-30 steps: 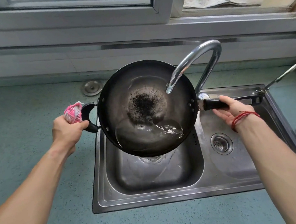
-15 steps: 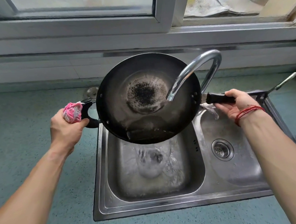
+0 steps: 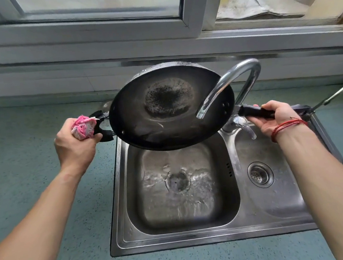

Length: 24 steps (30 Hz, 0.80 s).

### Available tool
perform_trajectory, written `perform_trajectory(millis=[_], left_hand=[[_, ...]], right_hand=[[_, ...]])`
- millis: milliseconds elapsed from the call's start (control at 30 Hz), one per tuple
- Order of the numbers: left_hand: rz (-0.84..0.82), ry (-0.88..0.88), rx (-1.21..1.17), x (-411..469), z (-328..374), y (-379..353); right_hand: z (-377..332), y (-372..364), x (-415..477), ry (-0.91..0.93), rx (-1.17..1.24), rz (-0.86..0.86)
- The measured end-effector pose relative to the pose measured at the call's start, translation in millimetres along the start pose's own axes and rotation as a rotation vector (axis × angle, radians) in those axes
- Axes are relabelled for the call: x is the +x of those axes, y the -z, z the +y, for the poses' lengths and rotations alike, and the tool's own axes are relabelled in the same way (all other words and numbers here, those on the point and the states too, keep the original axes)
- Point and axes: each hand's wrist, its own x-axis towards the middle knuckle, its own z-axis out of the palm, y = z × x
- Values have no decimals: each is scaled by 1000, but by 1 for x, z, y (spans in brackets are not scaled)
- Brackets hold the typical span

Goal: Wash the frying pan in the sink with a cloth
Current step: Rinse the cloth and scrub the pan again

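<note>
Tilting the wok [image 3: 170,106] toward the sink's left basin [image 3: 184,219] to drain, the left hand [image 3: 74,144] clenched cloth [image 3: 83,129] and loop handle [image 3: 102,128]; the right hand [image 3: 275,116] grasped the long handle [image 3: 255,111].

black frying pan [image 3: 170,106] tilted over sink [image 3: 122,236].

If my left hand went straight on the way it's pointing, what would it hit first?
Probably the pan: the left hand grips its side handle with the cloth, and the pan itself lies just ahead. Depth is hard to judge.
</note>
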Motion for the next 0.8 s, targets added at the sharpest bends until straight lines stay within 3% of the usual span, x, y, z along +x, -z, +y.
perform_trajectory(millis=[800], left_hand=[[47,-18,34,6,-15,-2]], right_hand=[[13,-10,5,-53,28,-2]])
